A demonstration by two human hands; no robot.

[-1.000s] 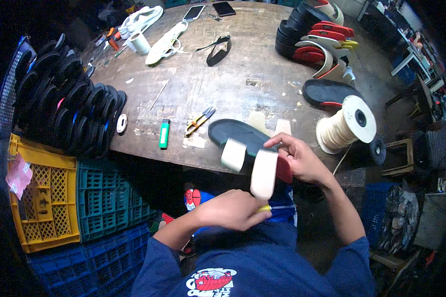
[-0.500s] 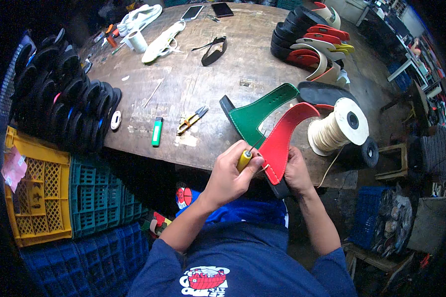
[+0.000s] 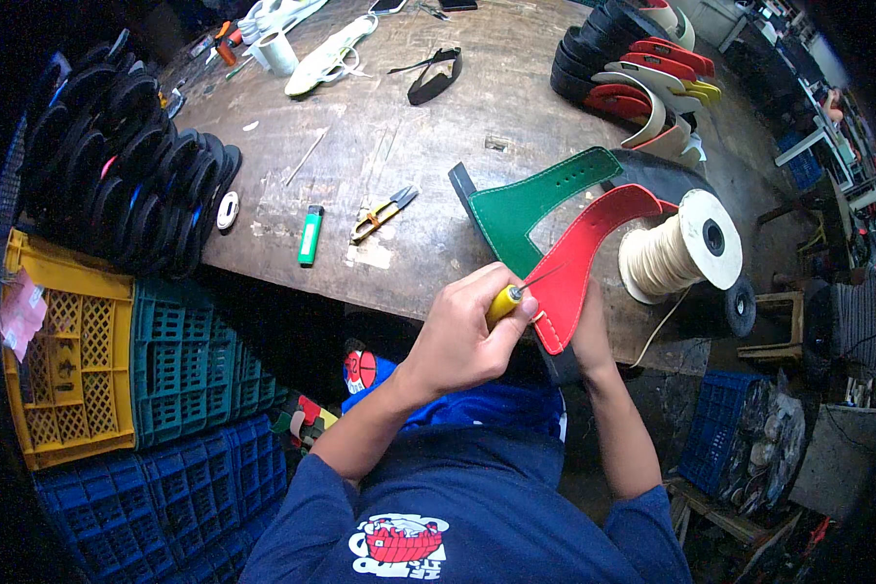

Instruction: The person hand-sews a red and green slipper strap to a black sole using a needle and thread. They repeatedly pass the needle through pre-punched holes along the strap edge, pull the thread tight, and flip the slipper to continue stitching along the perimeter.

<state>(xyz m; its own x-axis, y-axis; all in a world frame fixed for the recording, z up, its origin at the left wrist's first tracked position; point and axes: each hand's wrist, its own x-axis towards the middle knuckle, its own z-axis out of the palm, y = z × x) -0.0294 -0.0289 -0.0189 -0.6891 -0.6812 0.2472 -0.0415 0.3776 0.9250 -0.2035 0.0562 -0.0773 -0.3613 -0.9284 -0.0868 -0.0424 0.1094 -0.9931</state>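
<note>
**Awl (image 3: 502,306) poised over red sandal strap (image 3: 582,255)**

Sandal (image 3: 558,366) held tilted at near edge of tabletop (image 3: 360,156); green strap (image 3: 521,206) alongside the red. Awl handle gripped in the closed fingers of the left hand (image 3: 470,329); needle lies across the red strap, piercing not confirmed. Right hand (image 3: 595,338) mostly hidden behind the strap; finger state cannot be told.

Sole best braced firmly, holes lined up with the white stitching (image 3: 555,336), needle driven square, hidden fingers kept out of its path.

Lettering noted around the chest print (image 3: 399,541) and on the shorts' basketball patch (image 3: 360,371); no label made out on the thread spool (image 3: 657,258).
</note>
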